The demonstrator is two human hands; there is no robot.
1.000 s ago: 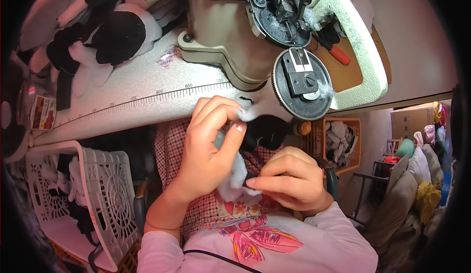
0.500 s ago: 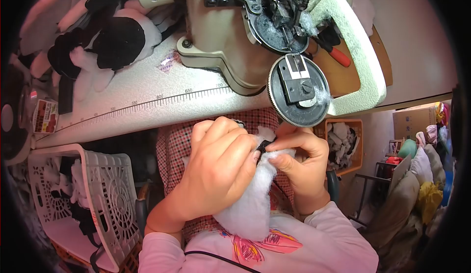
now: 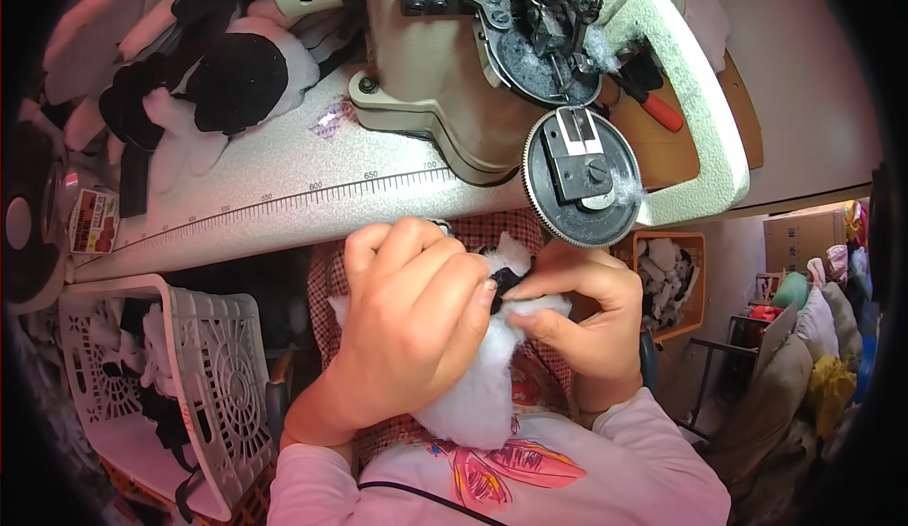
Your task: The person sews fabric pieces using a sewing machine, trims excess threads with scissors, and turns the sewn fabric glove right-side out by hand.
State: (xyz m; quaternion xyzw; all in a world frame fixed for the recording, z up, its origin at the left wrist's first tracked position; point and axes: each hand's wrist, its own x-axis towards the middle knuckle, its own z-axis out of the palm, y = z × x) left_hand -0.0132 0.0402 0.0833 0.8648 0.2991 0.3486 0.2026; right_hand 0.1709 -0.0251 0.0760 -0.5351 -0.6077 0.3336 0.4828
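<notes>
A white fluffy piece (image 3: 473,394) with a black part (image 3: 506,280) hangs between my hands over my lap. My left hand (image 3: 407,318) is closed on its left side, with the fingertips at the black part. On the other side my right hand (image 3: 591,313) pinches the same piece between thumb and fingers. Both hands are close together, below the table edge. Just above them is the toothed round disc (image 3: 582,181) of the sewing machine (image 3: 426,62), not touched by either hand.
Black and white plush pieces (image 3: 236,81) lie on the table (image 3: 274,166) at upper left. A white plastic basket (image 3: 213,384) with pieces stands at lower left. An orange crate (image 3: 698,280) holds more pieces at right. A red-handled tool (image 3: 662,112) lies behind the machine's arm.
My hands have risen and drawn together from one second ago, and my right hand has moved up to the black part. The white fluffy side has swung into view. Over the last half second little differs.
</notes>
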